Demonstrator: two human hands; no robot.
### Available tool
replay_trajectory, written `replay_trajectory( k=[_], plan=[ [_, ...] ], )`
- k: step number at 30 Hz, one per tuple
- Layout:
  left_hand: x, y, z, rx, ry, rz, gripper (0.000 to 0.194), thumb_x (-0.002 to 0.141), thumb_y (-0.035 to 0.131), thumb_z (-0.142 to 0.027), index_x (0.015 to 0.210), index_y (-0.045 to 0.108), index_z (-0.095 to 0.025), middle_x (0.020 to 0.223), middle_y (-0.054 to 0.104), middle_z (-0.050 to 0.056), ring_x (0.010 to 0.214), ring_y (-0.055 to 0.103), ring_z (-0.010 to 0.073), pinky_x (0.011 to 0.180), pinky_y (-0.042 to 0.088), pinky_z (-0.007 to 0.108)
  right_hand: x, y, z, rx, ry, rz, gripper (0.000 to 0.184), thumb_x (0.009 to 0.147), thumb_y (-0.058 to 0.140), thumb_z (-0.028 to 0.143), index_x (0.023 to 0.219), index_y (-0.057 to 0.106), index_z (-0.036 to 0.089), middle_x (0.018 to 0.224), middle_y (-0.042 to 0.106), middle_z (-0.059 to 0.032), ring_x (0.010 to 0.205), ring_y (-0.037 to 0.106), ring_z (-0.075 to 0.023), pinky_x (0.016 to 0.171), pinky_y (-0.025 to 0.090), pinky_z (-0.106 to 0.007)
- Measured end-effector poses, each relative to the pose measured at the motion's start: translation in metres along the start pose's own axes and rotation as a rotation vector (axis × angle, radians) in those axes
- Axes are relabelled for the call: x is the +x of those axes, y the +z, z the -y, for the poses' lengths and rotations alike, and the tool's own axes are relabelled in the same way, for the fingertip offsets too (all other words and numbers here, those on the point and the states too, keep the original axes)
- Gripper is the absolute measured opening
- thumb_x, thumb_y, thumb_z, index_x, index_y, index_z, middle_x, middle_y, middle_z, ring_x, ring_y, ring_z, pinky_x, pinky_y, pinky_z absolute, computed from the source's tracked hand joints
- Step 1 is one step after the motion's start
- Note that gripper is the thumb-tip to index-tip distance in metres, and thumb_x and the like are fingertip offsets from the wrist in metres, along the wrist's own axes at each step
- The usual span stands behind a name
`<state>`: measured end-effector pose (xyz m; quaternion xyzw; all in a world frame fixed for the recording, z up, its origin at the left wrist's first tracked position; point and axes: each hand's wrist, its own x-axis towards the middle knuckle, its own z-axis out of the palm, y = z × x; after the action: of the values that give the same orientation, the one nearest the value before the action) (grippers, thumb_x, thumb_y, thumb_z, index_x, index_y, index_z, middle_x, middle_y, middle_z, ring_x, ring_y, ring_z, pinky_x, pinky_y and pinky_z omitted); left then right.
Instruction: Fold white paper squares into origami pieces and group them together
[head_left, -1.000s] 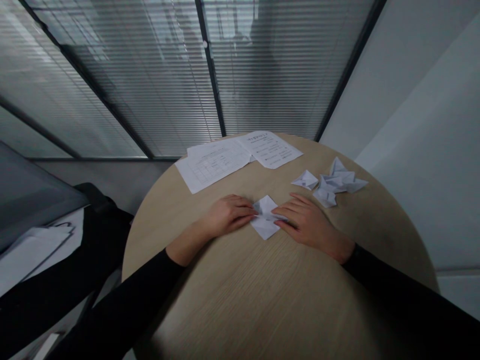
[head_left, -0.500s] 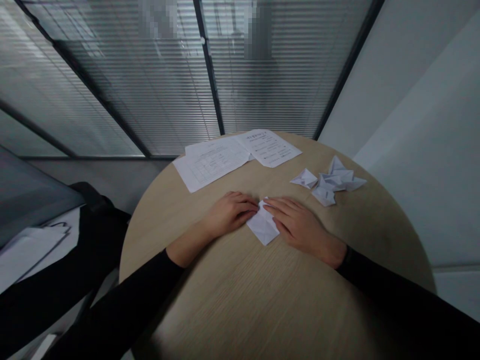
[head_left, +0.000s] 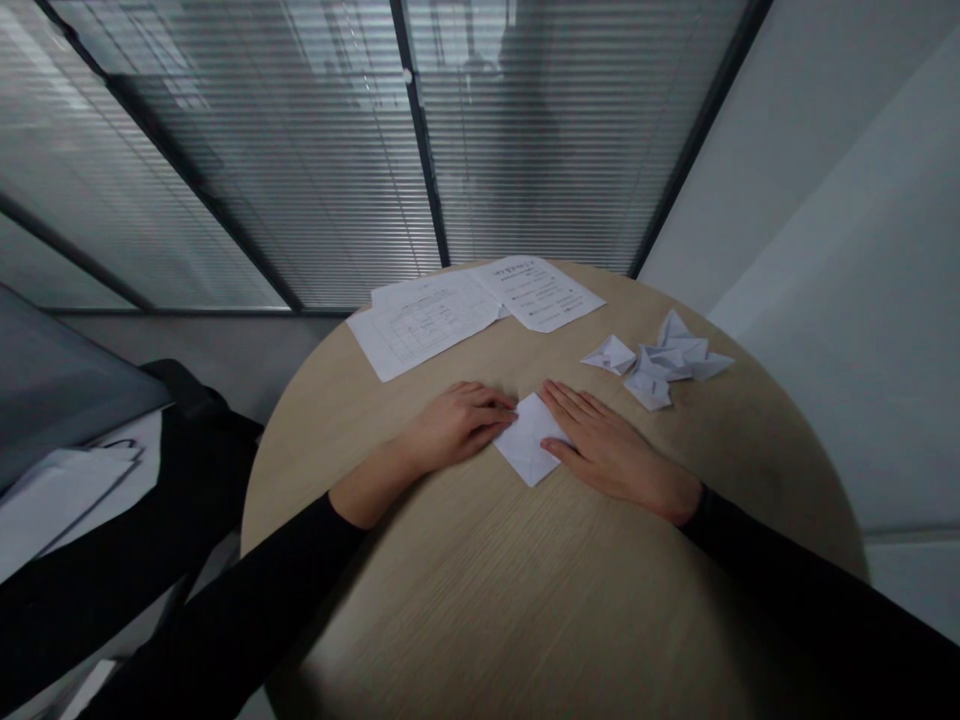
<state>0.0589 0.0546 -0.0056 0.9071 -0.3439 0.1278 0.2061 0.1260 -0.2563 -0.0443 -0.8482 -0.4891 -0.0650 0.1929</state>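
Note:
A small square of folded white paper [head_left: 529, 445] lies on the table with one corner toward me and creases across it. At its left corner my left hand [head_left: 461, 425] has its fingers bent and closed together, the fingertips and thumb on the paper's edge. My right hand [head_left: 611, 440] lies flat on the right side of the paper, fingers stretched out and the thumb apart from them. Its palm and fingers cover the paper's right corner.
Several folded white paper pieces [head_left: 667, 360] are grouped at the table's right rear. Printed sheets [head_left: 442, 318] lie along the far edge of the round wooden table [head_left: 555, 590]. More papers [head_left: 67, 490] rest on a black surface at left. Blinds [head_left: 360, 180] stand behind.
My right hand has slid a little to the right and flattened, its fingers straighter, uncovering more of the paper's top. My left hand keeps its place at the left corner.

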Motion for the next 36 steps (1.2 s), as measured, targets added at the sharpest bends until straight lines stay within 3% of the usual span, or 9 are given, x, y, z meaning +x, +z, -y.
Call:
replay_trajectory(
  k=[4,9,14,19,21,26,29,34,36],
  plan=[
    [0.0,-0.001,0.0,-0.01,-0.001,0.012,0.03,0.121,0.054,-0.034,0.137,0.078,-0.025,0.139,0.081,0.011,0.127,0.076,0.0263,0.112,0.057,0.047,0.002,0.001,-0.001,0.022,0.018,-0.014,0.066,0.12,0.052,0.038,0.183,0.037,0.025,0.185,0.048,-0.0173,0.173,0.044,-0.034,0.141,0.04,-0.065],
    [0.0,-0.002,0.0,-0.003,-0.023,0.022,0.034,0.12,0.059,-0.04,0.146,0.072,-0.021,0.145,0.077,0.014,0.132,0.074,0.0297,0.115,0.056,0.051,0.006,-0.007,0.003,0.123,0.001,-0.026,0.058,0.112,0.066,0.033,0.169,0.054,0.026,0.176,0.06,-0.0159,0.165,0.055,-0.0353,0.137,0.042,-0.068],
    [-0.001,-0.002,0.001,0.0,-0.027,0.031,0.043,0.119,0.062,-0.049,0.15,0.069,-0.021,0.149,0.075,0.016,0.135,0.073,0.0325,0.116,0.056,0.053,0.008,-0.013,0.007,0.223,0.003,-0.067,0.03,0.11,0.068,0.026,0.139,0.065,0.029,0.162,0.072,-0.013,0.15,0.067,-0.0339,0.135,0.041,-0.072],
    [0.001,-0.003,-0.001,-0.022,-0.005,0.035,0.043,0.117,0.065,-0.05,0.149,0.072,-0.022,0.148,0.076,0.016,0.134,0.074,0.0326,0.117,0.056,0.054,0.008,-0.011,0.005,0.292,0.011,-0.084,0.005,0.113,0.065,0.024,0.116,0.065,0.029,0.144,0.081,-0.0099,0.137,0.075,-0.0305,0.137,0.036,-0.072],
    [0.001,-0.004,-0.001,-0.033,-0.004,0.025,0.043,0.116,0.066,-0.05,0.149,0.072,-0.023,0.149,0.076,0.016,0.134,0.074,0.0326,0.118,0.057,0.054,0.009,-0.01,0.004,0.342,0.019,-0.097,0.006,0.112,0.066,0.024,0.113,0.064,0.029,0.143,0.081,-0.0084,0.136,0.075,-0.0293,0.137,0.038,-0.07],
    [0.0,-0.003,-0.001,-0.042,-0.005,0.013,0.047,0.114,0.069,-0.05,0.152,0.07,-0.022,0.152,0.074,0.017,0.136,0.073,0.0334,0.119,0.056,0.054,0.009,-0.013,0.007,0.491,0.03,-0.138,0.006,0.112,0.067,0.023,0.112,0.066,0.029,0.143,0.077,-0.0098,0.136,0.073,-0.0278,0.118,0.06,-0.053],
    [0.0,-0.002,-0.001,-0.069,0.001,0.012,0.044,0.113,0.071,-0.049,0.148,0.071,-0.022,0.151,0.075,0.016,0.135,0.073,0.0328,0.119,0.055,0.053,0.008,-0.015,0.01,0.5,0.014,-0.187,0.006,0.111,0.068,0.023,0.113,0.068,0.029,0.141,0.075,-0.0103,0.135,0.073,-0.0284,0.117,0.061,-0.053],
    [0.003,-0.003,-0.004,-0.196,0.034,-0.042,0.021,0.115,0.069,-0.041,0.117,0.078,-0.021,0.133,0.081,0.012,0.124,0.077,0.0265,0.112,0.057,0.046,0.007,-0.012,0.015,0.487,0.1,-0.239,0.036,0.109,0.067,0.024,0.144,0.068,0.03,0.137,0.078,-0.0115,0.122,0.079,-0.029,0.101,0.069,-0.048],
    [0.004,-0.004,-0.006,-0.19,0.026,-0.097,0.02,0.117,0.066,-0.038,0.113,0.078,-0.022,0.125,0.083,0.01,0.117,0.078,0.0242,0.107,0.057,0.043,0.007,-0.013,0.014,0.456,0.123,-0.253,0.038,0.109,0.068,0.027,0.148,0.069,0.031,0.13,0.082,-0.01,0.114,0.081,-0.029,0.096,0.071,-0.047]
  ],
)
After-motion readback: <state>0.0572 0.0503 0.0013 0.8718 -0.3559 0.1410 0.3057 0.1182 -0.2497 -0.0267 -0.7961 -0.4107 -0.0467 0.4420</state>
